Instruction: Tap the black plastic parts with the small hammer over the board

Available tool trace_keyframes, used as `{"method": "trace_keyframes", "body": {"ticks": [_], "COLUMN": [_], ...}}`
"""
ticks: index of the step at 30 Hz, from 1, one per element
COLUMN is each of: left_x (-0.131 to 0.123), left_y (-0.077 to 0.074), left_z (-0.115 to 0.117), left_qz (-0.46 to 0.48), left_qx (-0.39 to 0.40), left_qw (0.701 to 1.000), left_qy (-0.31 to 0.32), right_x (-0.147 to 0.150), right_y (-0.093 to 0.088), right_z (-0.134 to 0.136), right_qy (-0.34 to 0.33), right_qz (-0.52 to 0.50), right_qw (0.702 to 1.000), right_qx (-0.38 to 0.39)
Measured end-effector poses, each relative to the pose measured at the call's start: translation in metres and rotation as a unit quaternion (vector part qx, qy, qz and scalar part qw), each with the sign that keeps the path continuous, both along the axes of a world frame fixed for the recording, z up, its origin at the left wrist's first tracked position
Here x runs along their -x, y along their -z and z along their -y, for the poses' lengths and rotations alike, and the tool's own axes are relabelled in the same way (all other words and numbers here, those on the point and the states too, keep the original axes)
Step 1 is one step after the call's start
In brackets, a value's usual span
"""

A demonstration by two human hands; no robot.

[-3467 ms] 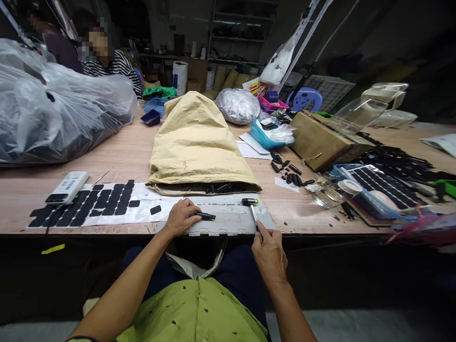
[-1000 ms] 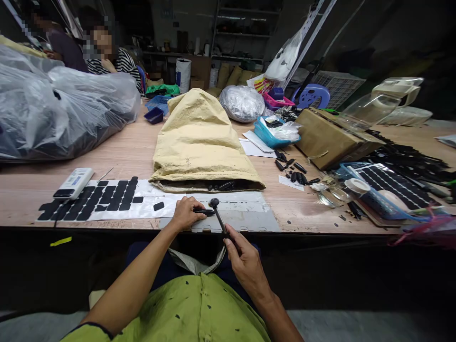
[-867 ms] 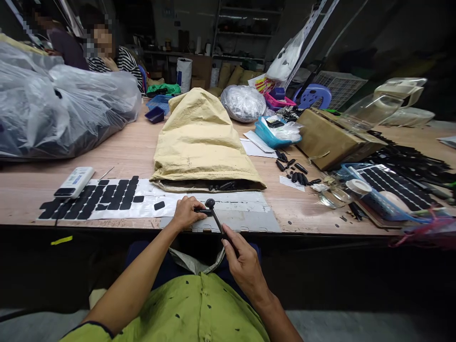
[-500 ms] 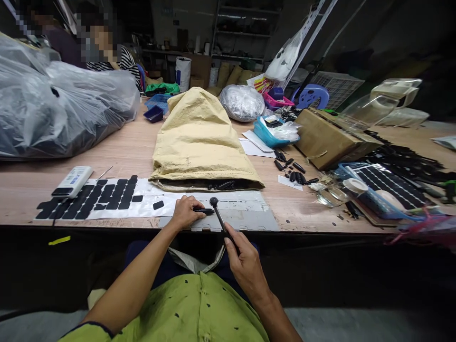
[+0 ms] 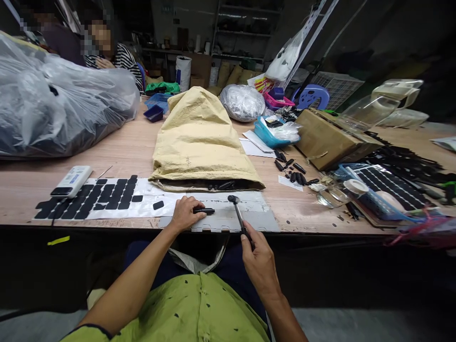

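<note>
My left hand (image 5: 185,212) rests at the front of a grey plate (image 5: 261,219) on the table, its fingers closed on the end of a slim black piece (image 5: 208,211) that points right. My right hand (image 5: 258,254) is wrapped round the black grip of a round-headed tool (image 5: 239,213) with a silver shaft. The tool's dark head is over the plate, to the right of the black piece and apart from it. Behind both hands lies a tan sack (image 5: 199,142), its mouth facing me, with dark pieces (image 5: 226,185) inside.
Left are a white sheet of black stickers (image 5: 117,192), a white device (image 5: 73,181) and a large plastic bag (image 5: 71,104). Loose black pieces (image 5: 295,176), a cardboard box (image 5: 327,135) and a blue basket (image 5: 272,135) stand right. A person in stripes (image 5: 126,61) sits across the table.
My right hand and the round-headed tool have moved to the right, away from the black piece. My left hand has stayed nearly in place. The person across has shifted.
</note>
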State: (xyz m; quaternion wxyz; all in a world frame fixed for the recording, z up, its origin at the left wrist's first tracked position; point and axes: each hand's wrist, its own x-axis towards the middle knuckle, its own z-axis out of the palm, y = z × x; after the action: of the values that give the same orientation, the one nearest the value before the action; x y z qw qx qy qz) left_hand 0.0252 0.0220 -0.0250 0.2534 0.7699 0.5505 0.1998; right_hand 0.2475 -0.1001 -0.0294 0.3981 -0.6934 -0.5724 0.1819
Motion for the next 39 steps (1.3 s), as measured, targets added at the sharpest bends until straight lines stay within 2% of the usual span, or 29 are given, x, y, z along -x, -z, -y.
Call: {"method": "trace_keyframes", "body": {"ticks": [4, 7, 15, 18, 23, 26, 30, 33, 36, 39], "left_x": [0.0, 0.0, -0.001, -0.001, -0.002, 0.0, 0.005, 0.009, 0.011, 0.011], "left_y": [0.003, 0.004, 0.004, 0.003, 0.002, -0.001, -0.003, 0.006, 0.021, 0.031], "left_z": [0.001, 0.001, 0.001, 0.001, -0.001, 0.002, 0.028, 0.059, 0.08, 0.088], "left_qz": [-0.001, -0.001, 0.002, -0.002, -0.008, -0.006, 0.01, -0.006, -0.052, -0.078], "left_qx": [-0.013, -0.02, -0.014, -0.015, -0.02, -0.02, -0.064, -0.111, -0.134, -0.146], "left_qw": [1.0, 1.0, 1.0, 1.0, 1.0, 1.0, 0.994, 0.981, 0.976, 0.975], "left_qy": [0.001, -0.003, -0.003, -0.005, -0.007, 0.001, 0.087, 0.16, 0.163, 0.149], "right_x": [-0.019, -0.026, -0.026, -0.026, -0.026, -0.026, -0.027, -0.028, -0.028, -0.028], "right_y": [0.012, 0.017, 0.015, 0.014, 0.009, 0.008, 0.01, 0.012, 0.013, 0.013], "right_z": [-0.003, -0.004, -0.004, -0.003, -0.003, -0.004, -0.005, -0.005, -0.005, -0.005], "right_qy": [0.092, 0.126, 0.098, 0.093, 0.092, 0.084, 0.079, 0.078, 0.083, 0.085], "right_qz": [0.057, 0.081, 0.087, 0.049, -0.038, -0.064, -0.075, -0.057, -0.034, -0.023], "right_qw": [0.994, 0.988, 0.99, 0.991, 0.98, 0.976, 0.976, 0.978, 0.979, 0.977], "right_qx": [0.015, 0.03, 0.056, 0.079, 0.175, 0.189, 0.191, 0.184, 0.183, 0.196]}}
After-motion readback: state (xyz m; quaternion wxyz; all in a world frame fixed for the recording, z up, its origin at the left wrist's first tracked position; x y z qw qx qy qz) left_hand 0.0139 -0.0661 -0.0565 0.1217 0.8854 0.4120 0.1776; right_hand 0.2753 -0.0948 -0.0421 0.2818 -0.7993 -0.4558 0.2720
